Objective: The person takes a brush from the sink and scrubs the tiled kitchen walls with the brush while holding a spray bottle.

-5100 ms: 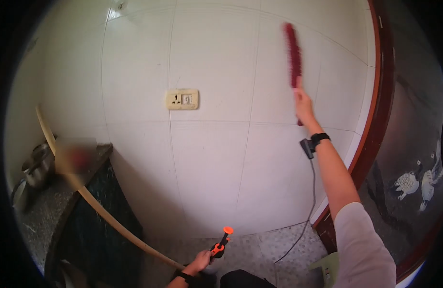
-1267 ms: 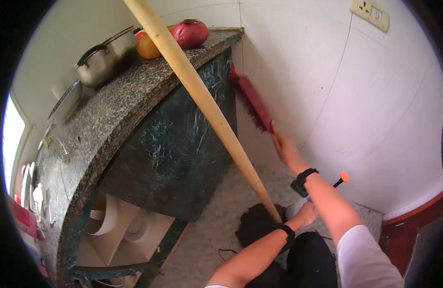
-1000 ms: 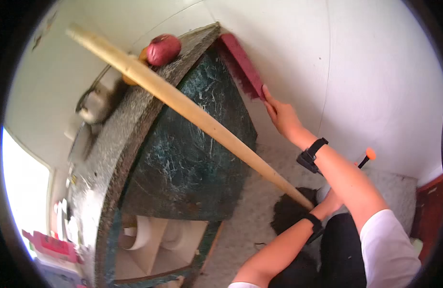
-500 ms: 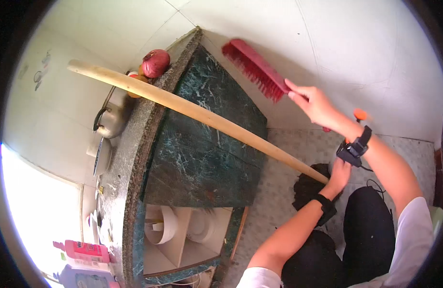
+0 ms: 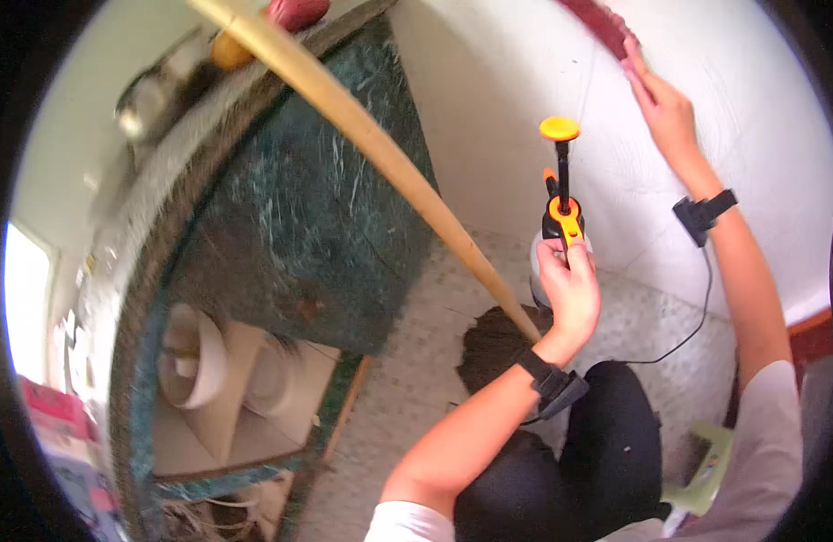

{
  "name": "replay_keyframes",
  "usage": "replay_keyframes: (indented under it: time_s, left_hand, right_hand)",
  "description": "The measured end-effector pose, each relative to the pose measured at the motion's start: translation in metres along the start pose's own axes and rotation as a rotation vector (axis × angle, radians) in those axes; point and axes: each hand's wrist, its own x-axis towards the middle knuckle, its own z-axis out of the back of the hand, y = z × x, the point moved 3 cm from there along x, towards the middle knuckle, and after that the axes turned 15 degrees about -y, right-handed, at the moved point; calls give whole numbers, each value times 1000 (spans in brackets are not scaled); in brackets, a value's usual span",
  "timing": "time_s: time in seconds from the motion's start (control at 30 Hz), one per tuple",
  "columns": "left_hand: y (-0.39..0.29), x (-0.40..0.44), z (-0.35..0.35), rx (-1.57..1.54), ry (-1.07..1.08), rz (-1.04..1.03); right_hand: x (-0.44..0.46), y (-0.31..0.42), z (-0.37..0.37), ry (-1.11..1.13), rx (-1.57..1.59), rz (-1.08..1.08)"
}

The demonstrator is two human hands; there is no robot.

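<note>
My left hand [image 5: 572, 291] is closed around the upper part of a spray bottle [image 5: 565, 221], which stands upright with an orange-yellow pump knob at its top and a pale body partly hidden. My right hand [image 5: 667, 116] is raised against the white wall, its fingers wrapped round the handle end of a red brush [image 5: 601, 25]. The brush's far end is cut off by the top edge of the view. A wooden pole [image 5: 407, 185] slants from the upper left to a dark mop head [image 5: 490, 343] beside my left wrist.
To the left is a curved stone counter [image 5: 177, 149] with a blurred pot [image 5: 150, 104] and a red onion [image 5: 296, 13]. Below it are a dark green panel [image 5: 299, 199] and open shelves holding a white bowl [image 5: 192, 357]. A green stool [image 5: 705, 479] stands at the lower right.
My right hand has moved the brush from beside the counter's corner to the wall farther right. My left hand has come up with the spray bottle, now in fuller view. The camera view has turned.
</note>
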Motion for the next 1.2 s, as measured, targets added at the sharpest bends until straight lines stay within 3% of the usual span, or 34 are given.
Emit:
replay_keyframes:
  time_s: [0.03, 0.1, 0.17, 0.2, 0.23, 0.3, 0.37, 0.47, 0.7, 0.97, 1.2]
  left_hand:
    - [-2, 3, 2, -44, -33, 8]
    - [-10, 7, 6, 168, 25, -300]
    - [-25, 2, 12, 107, -55, -273]
    - [-34, 4, 15, 155, -52, -424]
    - [-42, 0, 18, 206, -48, -583]
    - [-53, -4, 26, 249, -43, -420]
    - [-60, -5, 30, 206, -47, -335]
    - [-73, -3, 40, 245, -84, -417]
    - [-85, 13, 43, 143, 41, -518]
    - [-87, 8, 42, 171, 18, -427]
    - [-90, 15, 42, 201, 9, -468]
  right_hand:
    - [-13, 5, -15, 23, 26, 43]
    - [-49, 21, -44, 321, -81, 178]
    - [-108, 20, -68, 532, -95, 357]
    - [-149, 10, -77, 685, -168, 387]
    - [-199, -3, -73, 863, -191, 229]
    - [-280, -17, -51, 1085, -133, 194]
    - [-323, -15, -25, 1122, -116, 208]
    - [-341, -9, 2, 1127, -120, 225]
    - [-314, 16, -11, 1083, -141, 230]
    - [-314, 12, -5, 1070, -150, 232]
    - [-306, -3, 9, 1055, -161, 238]
